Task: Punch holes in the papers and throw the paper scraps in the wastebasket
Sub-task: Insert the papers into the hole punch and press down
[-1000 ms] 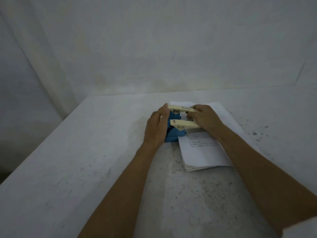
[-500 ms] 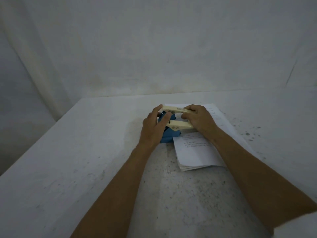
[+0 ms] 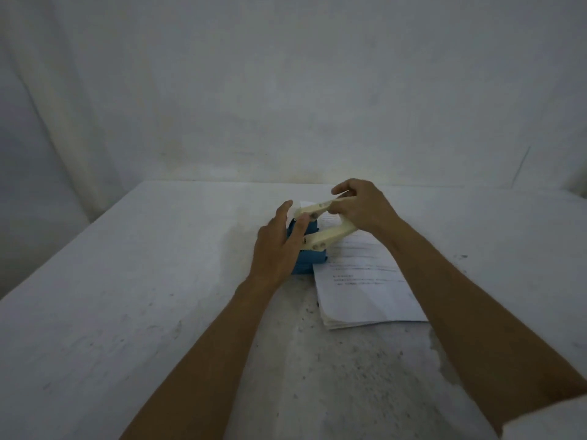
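A hole punch with a blue base [image 3: 306,260] and a cream lever handle [image 3: 328,238] stands on the white table [image 3: 158,281], at the left edge of a stack of printed papers [image 3: 365,287]. My right hand [image 3: 362,206] grips the raised far end of the cream handle, which is tilted up. My left hand [image 3: 279,246] rests against the left side of the blue base, fingers spread and pointing up. The paper edge under the punch is hidden. No wastebasket is in view.
A white cloth backdrop [image 3: 286,90] hangs behind the table's far edge. Dark specks [image 3: 460,257] mark the tabletop to the right of the papers. The table's left edge runs diagonally toward a dark floor corner [image 3: 12,281].
My right hand has lifted the cream handle upward from its lowered position. My left hand's fingers have loosened and spread beside the blue base.
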